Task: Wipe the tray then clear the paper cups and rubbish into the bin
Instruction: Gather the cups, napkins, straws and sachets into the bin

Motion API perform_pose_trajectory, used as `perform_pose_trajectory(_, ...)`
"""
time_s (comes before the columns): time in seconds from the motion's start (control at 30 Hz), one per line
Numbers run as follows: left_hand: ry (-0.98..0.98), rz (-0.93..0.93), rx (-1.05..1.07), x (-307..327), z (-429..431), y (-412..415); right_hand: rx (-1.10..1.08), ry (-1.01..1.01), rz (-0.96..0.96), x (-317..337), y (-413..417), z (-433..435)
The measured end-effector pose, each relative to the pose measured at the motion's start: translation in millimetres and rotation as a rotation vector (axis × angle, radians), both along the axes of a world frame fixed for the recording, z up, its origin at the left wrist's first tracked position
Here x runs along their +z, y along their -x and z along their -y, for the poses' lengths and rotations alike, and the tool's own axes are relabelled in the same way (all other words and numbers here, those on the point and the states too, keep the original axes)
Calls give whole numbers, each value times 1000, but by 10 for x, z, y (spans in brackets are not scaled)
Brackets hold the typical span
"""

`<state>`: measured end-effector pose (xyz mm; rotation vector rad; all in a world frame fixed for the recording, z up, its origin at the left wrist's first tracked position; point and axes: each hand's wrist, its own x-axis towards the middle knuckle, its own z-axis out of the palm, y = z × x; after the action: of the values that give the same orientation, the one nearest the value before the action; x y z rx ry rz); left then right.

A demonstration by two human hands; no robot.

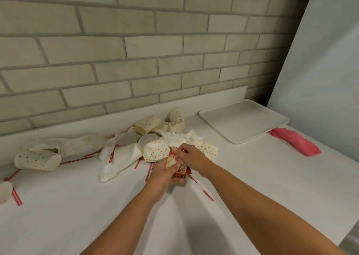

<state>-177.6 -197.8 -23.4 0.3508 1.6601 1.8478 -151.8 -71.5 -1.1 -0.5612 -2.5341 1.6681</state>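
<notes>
My left hand (165, 174) grips a bunch of small orange and red wrappers (177, 167) just above the white counter. My right hand (191, 157) pinches the top of the same bunch from the right. Behind my hands lies a heap of dotted paper cups (155, 151), crumpled white napkins (176, 137), lids and red-striped straws (149, 170). Another dotted cup (37, 159) lies on its side at the far left. The empty white tray (243, 121) sits at the back right. A folded pink cloth (295, 141) lies just right of the tray.
A grey brick wall (136, 51) runs along the back of the white counter (77, 206). A pale panel (320, 70) stands at the right end. The counter's right edge drops off near the lower right. A striped straw (203, 191) lies close to my right forearm. No bin is in view.
</notes>
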Motion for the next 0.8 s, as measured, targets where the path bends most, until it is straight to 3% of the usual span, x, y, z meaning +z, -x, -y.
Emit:
perform_pose_trajectory(0.07, 7, 14, 55, -23, 28, 39, -17, -87, 21, 8, 53, -103)
perform_pose_trajectory(0.17, 50, 5, 102, -64, 75, 102, -198, -467, 53, 14, 122, -376)
perform_pose_trajectory(0.27, 64, -4, 141, -78, 108, 144, -255, -655, 238, -6, 102, -574)
perform_pose_trajectory(0.4, 94, -20, 171, -85, 146, 171, -165, -660, 416, -159, 85, -692)
perform_pose_trajectory(0.67, 124, -63, 183, -63, 308, 187, -166, -572, 475, -121, -11, -742)
perform_pose_trajectory(0.8, 122, -90, 153, -16, 341, 95, -175, -705, 481, 2, -176, -710)
